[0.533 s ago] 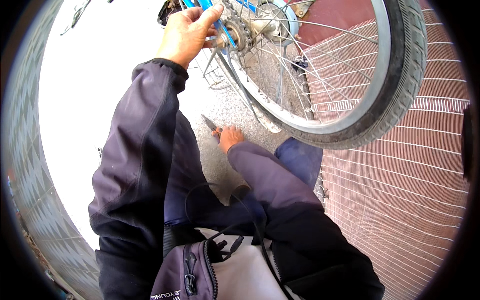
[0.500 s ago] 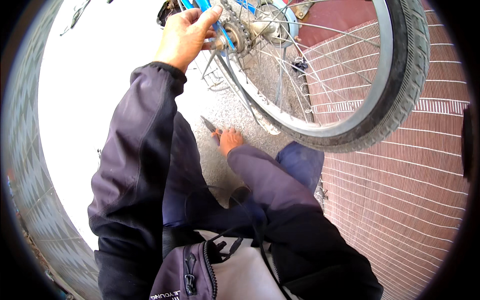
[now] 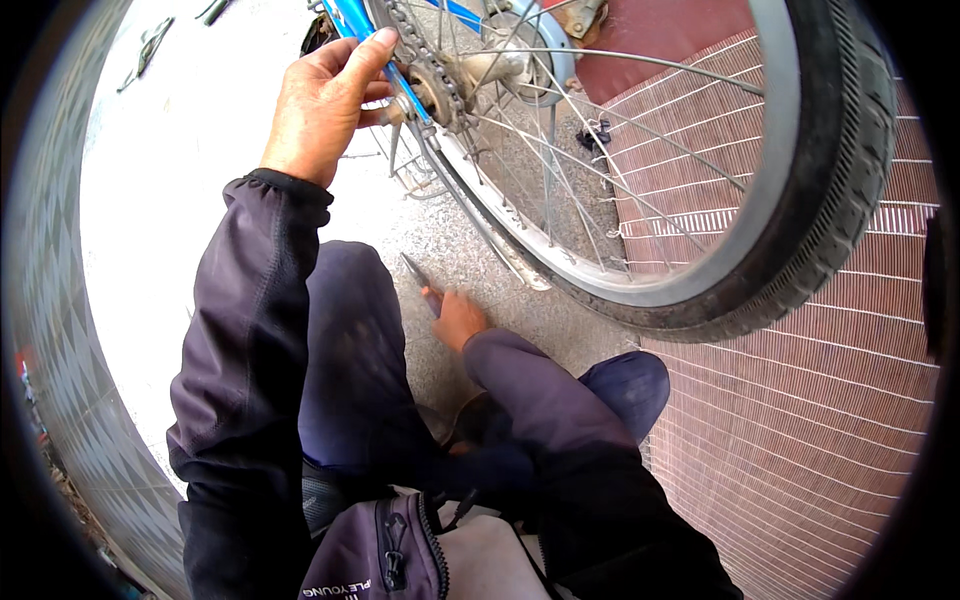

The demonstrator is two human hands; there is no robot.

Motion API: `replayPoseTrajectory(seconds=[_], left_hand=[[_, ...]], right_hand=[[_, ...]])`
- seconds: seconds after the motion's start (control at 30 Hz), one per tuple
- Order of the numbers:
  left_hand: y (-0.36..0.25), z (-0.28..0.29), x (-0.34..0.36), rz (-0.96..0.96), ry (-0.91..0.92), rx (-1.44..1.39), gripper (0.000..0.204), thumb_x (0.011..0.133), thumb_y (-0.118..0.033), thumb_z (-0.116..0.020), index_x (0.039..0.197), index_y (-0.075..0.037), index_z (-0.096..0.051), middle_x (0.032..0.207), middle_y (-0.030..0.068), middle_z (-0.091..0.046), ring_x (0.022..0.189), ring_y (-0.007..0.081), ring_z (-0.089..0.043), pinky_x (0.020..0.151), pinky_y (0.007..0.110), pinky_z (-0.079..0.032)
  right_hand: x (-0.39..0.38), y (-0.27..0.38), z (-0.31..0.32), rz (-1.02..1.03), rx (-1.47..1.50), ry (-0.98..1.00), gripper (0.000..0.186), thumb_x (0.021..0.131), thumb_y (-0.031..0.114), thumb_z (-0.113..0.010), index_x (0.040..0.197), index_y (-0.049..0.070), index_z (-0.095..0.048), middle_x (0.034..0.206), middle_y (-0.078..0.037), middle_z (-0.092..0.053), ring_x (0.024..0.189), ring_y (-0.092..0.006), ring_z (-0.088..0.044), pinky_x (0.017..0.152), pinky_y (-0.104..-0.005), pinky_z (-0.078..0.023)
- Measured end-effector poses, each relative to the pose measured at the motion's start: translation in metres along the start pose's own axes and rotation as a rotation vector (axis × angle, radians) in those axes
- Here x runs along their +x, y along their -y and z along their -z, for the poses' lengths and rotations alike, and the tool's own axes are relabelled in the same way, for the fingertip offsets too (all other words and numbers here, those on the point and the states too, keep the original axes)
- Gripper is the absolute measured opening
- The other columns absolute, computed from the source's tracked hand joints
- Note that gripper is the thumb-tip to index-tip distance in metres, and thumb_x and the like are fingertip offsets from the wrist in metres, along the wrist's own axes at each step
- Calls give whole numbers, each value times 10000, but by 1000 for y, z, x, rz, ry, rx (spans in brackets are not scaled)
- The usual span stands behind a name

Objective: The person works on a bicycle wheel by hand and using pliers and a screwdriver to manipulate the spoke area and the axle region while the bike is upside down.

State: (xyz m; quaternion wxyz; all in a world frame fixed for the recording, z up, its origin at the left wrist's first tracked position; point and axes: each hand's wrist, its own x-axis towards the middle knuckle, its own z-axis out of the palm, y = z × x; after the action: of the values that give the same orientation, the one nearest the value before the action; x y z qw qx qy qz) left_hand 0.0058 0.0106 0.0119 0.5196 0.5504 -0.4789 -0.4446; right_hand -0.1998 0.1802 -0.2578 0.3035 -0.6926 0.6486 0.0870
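Note:
My left hand is closed on a blue frame tube of a bicycle, beside the wheel's hub. Thumb and fingers pinch the tube, and the fingertips behind it are partly hidden. Close by are the chain and sprocket, dull and dirty. The spoked wheel has a grey rim and a black knobbed tyre, and stands off to the right. Low between my knees, my right hand is closed around the handle of a dark, pointed tool that looks like pliers, with a bit of orange on it.
A brown slatted mat with white threads spreads along the right. Under me is rough grey concrete, brightly lit at left. Grey patterned tiles edge the far left. Another hand tool lies at the upper left; a small black object sits behind the spokes.
The view has shifted, so the wheel appears lower and further right. My left hand keeps its hold on the blue tube. My right hand stays low at the pliers, and my knees have spread.

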Motion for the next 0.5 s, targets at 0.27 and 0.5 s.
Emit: replayPoseTrajectory(seconds=[0.27, 0.5], left_hand=[[2, -11, 2, -15, -20, -33, 529, 877, -487, -630, 1099, -6, -632, 931, 62, -633, 829, 127, -601, 733, 280, -524], [6, 2, -2, -49, -46, -6, 599, 860, -504, -640, 1126, 32, -619, 906, 86, -628, 850, 151, -623, 732, 291, -534]], right_hand=[[-22, 11, 55, -234, 841, 460, 202, 766, 169, -589, 860, -1, -643, 749, -179, -644, 729, -320, -645, 700, -392, -485], [-106, 35, 162, -34, 1065, 303, 371, 837, 82, -534, 1203, 70, -590, 932, -115, -672, 804, -190, -664, 546, -288, -499]])
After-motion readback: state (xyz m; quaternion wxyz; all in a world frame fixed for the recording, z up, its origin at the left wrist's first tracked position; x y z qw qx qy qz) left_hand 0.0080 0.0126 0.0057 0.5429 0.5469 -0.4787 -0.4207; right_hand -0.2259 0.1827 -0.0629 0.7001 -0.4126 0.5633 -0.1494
